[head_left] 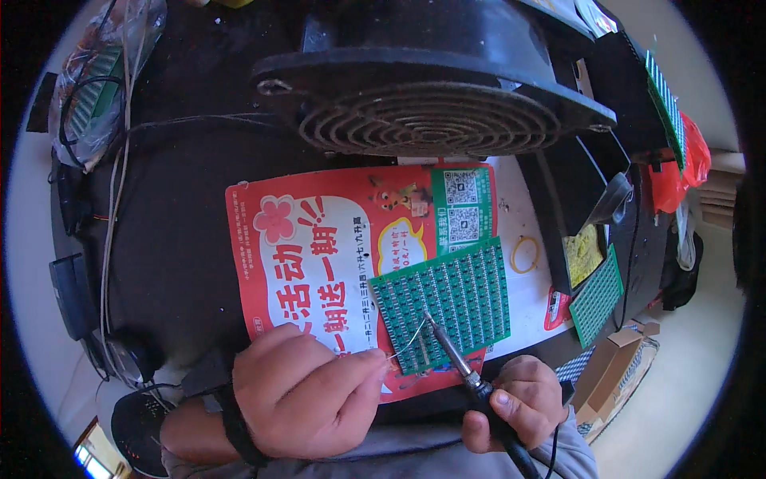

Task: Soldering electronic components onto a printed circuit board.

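Prob. electronics wkshp: soldering iron (476,385), green PCBs (447,299), blk fan (431,68), dark tbl (179,231).

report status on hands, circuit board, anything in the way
Left hand pinching solder wire; right hand gripping soldering iron. Iron tip at green circuit board, board on red-and-white flyer. Black fan beyond, clear of board.

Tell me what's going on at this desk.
A person is working on a green circuit board with both hands. The left hand pinches a thin, pale wire, and the right hand holds a soldering iron. The iron's tip and the wire's end come together over the board; whether they touch is too small to tell. The board lies on a red-and-white printed sheet, with a black fan standing beyond it.
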{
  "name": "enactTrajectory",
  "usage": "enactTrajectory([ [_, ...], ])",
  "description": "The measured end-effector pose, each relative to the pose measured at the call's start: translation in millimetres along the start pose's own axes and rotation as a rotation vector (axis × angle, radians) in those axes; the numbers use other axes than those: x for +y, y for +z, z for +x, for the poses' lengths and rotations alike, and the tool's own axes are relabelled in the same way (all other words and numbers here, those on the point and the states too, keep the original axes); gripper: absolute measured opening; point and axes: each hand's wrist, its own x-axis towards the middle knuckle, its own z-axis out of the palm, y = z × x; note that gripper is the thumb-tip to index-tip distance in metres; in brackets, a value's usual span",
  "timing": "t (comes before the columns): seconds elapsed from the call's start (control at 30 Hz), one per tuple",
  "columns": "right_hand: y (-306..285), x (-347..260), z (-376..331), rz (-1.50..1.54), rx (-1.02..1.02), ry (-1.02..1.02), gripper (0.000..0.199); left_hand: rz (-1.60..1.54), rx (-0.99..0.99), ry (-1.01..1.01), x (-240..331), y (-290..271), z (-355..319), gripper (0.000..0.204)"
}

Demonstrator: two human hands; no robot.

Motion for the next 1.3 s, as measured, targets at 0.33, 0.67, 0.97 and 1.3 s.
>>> enactTrajectory([
  [0.33,4.0,1.2,-2.2,-0.003,0.046,-0.028,0.027,0.029,-0.042,0.045,0.9,2.0,1.1,0.022],
  [0.67,-2.8,-8.9,0.2,-0.043,-0.122,0.075,0.037,0.081,-0.041,0.099,-2.9,6.0,-6.1,0.019],
  [0.97,-2.5,-9.1,-1.9,-0.048,-0.097,0.067,0.035,0.143,-0.026,0.21,-1.4,9.5,-1.5,0.018],
  [1.3,-0.4,-2.4,-2.4,-0.01,0.01,-0.009,0.028,0.06,0.0,0.003,4.4,8.6,-2.5,0.016],
])
